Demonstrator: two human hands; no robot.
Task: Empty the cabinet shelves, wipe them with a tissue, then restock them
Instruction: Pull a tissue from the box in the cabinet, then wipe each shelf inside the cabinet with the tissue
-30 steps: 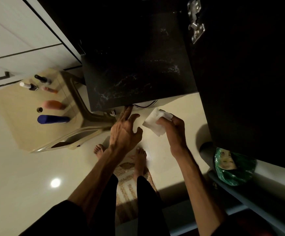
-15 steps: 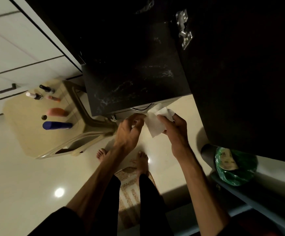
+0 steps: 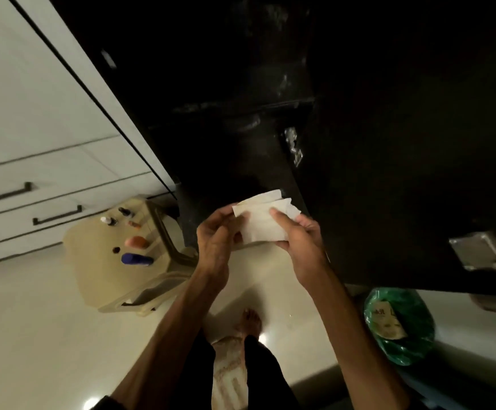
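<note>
A white folded tissue (image 3: 263, 221) is held between both hands in front of the dark cabinet (image 3: 241, 149). My left hand (image 3: 215, 242) pinches its left edge. My right hand (image 3: 298, 242) grips its right side, thumb lying across the front. The cabinet's dusty black shelf (image 3: 235, 108) is above the hands, its inside dim. A beige plastic chair (image 3: 99, 279) to the left carries the removed items: a blue bottle (image 3: 136, 259), an orange tube (image 3: 136, 241) and small bottles (image 3: 113, 217).
The open black cabinet door (image 3: 403, 173) with metal hinges fills the right. A green bag (image 3: 399, 329) sits lower right. White drawers (image 3: 33, 179) with dark handles stand at left. My bare feet are on a patterned mat (image 3: 230, 377) on the glossy floor.
My left hand came over and took hold of the tissue's left edge. Both hands rose with it and spread it out flatter. The view tilted upward into the cabinet.
</note>
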